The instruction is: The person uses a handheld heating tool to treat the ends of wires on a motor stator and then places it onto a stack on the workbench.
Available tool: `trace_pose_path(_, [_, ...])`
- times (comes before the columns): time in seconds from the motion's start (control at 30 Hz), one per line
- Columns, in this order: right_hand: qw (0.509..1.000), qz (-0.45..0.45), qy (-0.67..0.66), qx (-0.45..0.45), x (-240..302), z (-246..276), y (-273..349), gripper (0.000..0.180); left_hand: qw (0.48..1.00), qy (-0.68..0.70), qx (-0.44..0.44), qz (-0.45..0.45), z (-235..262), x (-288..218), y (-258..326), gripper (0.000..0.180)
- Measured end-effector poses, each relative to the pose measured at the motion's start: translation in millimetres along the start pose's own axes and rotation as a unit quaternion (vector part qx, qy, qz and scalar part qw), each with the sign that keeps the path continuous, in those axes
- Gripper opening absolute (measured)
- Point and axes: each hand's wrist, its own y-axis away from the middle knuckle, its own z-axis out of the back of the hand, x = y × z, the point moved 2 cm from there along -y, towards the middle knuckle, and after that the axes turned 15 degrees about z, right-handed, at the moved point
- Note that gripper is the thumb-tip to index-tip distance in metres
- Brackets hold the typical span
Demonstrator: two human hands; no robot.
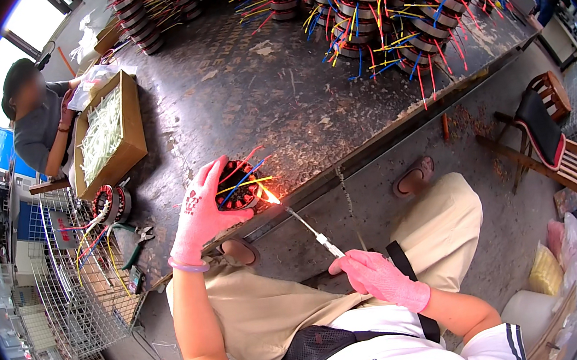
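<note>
At the table's near edge my left hand (203, 205), in a pink glove, is wrapped round the side of a motor stator (236, 199) with dark windings. Red, blue and yellow lead wires (254, 181) stick out from the stator toward the right. My right hand (384, 279), gloved in pink too, grips a white long-necked gas lighter (327, 245) over my lap. From the lighter's thin metal tip an orange flame (269, 195) burns against the stator's right side, close to the wires. The right fingertips are partly hidden behind the handle.
Stacked stators (362, 11) with coloured wires stand along the far side. Left on the table are another stator (112, 203), green-handled pliers (138, 245) and a cardboard box (127, 124) of white sleeves. A co-worker (42, 112) sits beyond the box. A wooden chair (545, 124) stands at right.
</note>
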Motion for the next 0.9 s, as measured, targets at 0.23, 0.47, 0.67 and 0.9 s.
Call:
trace_pose_path(0.23, [0.999, -0.036, -0.037, -0.009, 1.2, -0.5, -0.3, 0.033, 1.000, 0.009, 0.005, 0.002, 0.2, -3.8, 0.1, 0.095])
trace_pose_path(0.47, [0.999, -0.016, -0.042, -0.003, -0.8, -0.3, 0.3, 0.033, 1.000, 0.001, -0.002, -0.002, -0.8, -1.7, -0.5, 0.097])
trace_pose_path(0.67, [0.999, -0.032, -0.039, -0.006, -2.0, 0.2, -0.1, 0.033, 1.000, 0.003, 0.000, 0.005, -0.8, -3.0, -0.3, 0.097])
trace_pose_path(0.9, [0.999, -0.020, -0.032, -0.003, -3.3, 0.4, -1.2, 0.033, 1.000, -0.008, -0.004, 0.001, -2.6, 1.6, -1.3, 0.098])
